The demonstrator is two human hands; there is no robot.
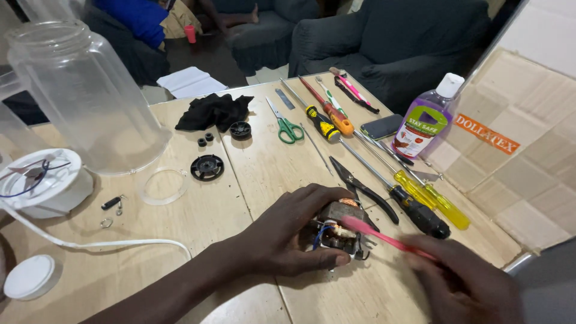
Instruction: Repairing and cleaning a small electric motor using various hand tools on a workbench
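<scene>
My left hand [294, 231] clamped over small electric motor [339, 231] near front edge of desk [252, 162]. Right hand [465, 285] pinching pink toothbrush [384, 236], bristle end on motor. Judge motor dense, rigid; copper windings, thin wires fragile. Grip by metal frame sides.

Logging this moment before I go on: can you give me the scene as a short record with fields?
left hand: grips a small electric motor on the wooden table
right hand: holds a pink toothbrush, its head against the motor
beside motor: black pliers, screwdrivers
farther back: green-handled scissors, black cloth, purple bottle
left side: clear plastic jar, white base
</scene>
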